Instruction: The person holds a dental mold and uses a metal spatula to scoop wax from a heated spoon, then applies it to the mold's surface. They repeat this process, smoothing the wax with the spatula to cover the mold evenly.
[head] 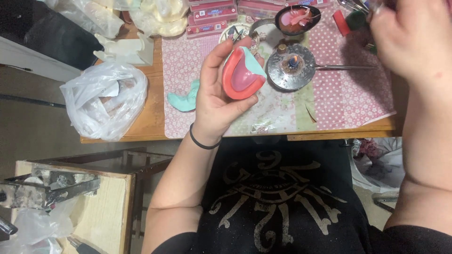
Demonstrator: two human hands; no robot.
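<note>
Left hand [217,101] is holding a red wax mould [241,75] up over the table [150,117].
Fingers are wrapping round its rim, just beside the lit burner [292,67]. Right hand [414,40] is hovering near some tools [353,5], blurred; its grip is unclear.

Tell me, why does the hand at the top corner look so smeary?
In the head view, the right hand is blurred and partly cut off at the frame's edge, while the left hand and the red horseshoe-shaped mould it holds look fairly sharp; the small flame glows brightly on its round metal burner.
</note>
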